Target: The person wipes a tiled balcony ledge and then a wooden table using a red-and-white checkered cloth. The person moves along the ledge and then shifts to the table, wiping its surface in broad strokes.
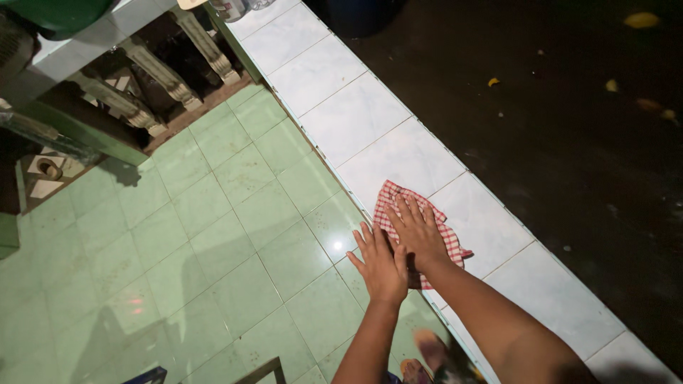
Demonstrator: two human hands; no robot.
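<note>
A person's two bare hands work on a low wall topped with pale marble-look tiles [356, 117], which runs from 11 o'clock down to 5 o'clock across the view. A red and white checked cloth [398, 203] lies flat on the wall top, just below centre. The right hand [420, 231] lies palm down on the cloth, fingers spread, pointing toward 11 o'clock. The left hand [382, 267] sits at its 7 o'clock side, fingers also spread, resting at the wall's inner edge and touching the cloth's near border. A green tiled floor [213, 242] fills the left side; dark ground [569, 128] lies at 3 o'clock.
</note>
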